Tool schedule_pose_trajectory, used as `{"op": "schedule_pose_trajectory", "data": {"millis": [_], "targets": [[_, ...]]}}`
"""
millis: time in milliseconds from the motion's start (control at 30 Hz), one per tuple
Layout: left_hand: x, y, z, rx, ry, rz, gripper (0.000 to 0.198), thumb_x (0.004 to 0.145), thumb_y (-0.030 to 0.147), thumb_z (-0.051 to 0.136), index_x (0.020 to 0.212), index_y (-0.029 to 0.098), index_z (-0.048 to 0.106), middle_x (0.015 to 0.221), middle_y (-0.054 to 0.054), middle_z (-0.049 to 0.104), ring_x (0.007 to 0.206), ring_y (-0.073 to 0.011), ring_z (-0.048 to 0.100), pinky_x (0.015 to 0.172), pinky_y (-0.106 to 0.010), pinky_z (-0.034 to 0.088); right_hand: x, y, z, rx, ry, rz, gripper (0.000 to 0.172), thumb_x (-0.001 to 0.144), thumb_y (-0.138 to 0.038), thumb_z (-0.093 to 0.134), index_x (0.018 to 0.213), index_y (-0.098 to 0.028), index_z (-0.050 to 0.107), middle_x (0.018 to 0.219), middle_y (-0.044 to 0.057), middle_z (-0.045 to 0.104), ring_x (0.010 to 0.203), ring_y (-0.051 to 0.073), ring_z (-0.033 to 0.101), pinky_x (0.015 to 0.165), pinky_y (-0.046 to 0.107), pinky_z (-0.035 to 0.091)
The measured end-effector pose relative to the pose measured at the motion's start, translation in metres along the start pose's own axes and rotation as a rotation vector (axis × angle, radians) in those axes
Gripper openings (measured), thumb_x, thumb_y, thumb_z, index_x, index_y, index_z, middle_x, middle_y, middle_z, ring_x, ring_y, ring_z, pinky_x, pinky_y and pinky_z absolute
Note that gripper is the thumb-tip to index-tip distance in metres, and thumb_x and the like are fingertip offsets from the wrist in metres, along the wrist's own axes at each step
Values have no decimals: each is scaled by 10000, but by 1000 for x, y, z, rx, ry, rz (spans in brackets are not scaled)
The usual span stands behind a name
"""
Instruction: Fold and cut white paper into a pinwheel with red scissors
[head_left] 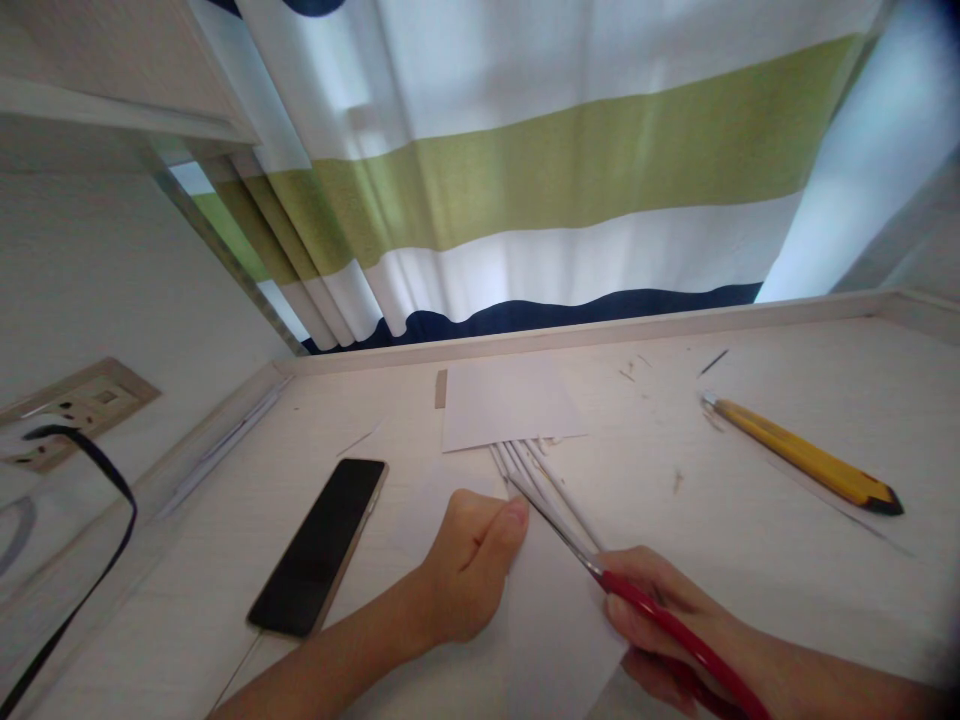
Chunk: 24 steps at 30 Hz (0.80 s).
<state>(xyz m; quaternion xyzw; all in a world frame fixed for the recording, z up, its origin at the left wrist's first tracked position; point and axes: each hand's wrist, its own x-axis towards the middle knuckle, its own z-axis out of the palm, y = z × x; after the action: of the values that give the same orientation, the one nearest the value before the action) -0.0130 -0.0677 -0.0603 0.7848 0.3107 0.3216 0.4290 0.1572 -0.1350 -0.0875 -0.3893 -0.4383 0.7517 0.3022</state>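
Observation:
My right hand (660, 610) grips a pair of scissors (645, 600) with red handles, blades pointing up and left. Their tips reach close to the thumb of my left hand (476, 560). That left hand is closed, thumb pressed against the fingers; what it pinches, if anything, is hidden. Several thin white sticks (546, 473) run from beneath a white sheet of paper (510, 405) down beside the scissor blades. Another white paper (555, 640) lies between my two hands, partly under the right one.
A dark-screened phone (319, 550) lies left of my left arm. At the right rests a yellow utility knife (802, 450). Small scraps are scattered on the white desk (637, 480). A black cable (124, 480) hangs from the wall socket (82, 405); a striped curtain (562, 180) hangs behind.

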Motion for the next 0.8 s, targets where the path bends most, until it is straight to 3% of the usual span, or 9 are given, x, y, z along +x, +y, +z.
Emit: {"op": "schedule_pose_trajectory", "data": {"millis": [133,433,667,800], "targets": [[0,1,0,-20,-11,-34,434,840,325,290,438,177,223,405,62,178,350,-48,208,357,-194,177,-1,-2,2,36,66,39,547,585,-633,535,866,-176,426,412,-121,328,293,10,233,279,130,151],[1,1,-1,-48,-9,-5,451,852,311,279,426,162,256,393,59,221,345,-40,235,355,-185,181,0,-4,3,18,62,-7,517,602,-622,530,832,-165,450,412,-115,319,294,9,233,279,138,133],[1,-1,0,-70,-5,-4,451,851,299,286,425,160,242,393,59,215,347,-38,220,356,-188,170,3,-2,-3,-21,-47,-73,414,700,-556,482,615,-154,432,342,-105,308,263,10,242,256,130,147],[1,0,0,-66,1,-1,457,858,296,269,422,159,245,388,57,226,348,-39,223,353,-189,167,3,-5,-3,1,-62,-76,415,696,-555,489,615,-151,435,331,-103,323,251,12,245,249,127,155]]}}
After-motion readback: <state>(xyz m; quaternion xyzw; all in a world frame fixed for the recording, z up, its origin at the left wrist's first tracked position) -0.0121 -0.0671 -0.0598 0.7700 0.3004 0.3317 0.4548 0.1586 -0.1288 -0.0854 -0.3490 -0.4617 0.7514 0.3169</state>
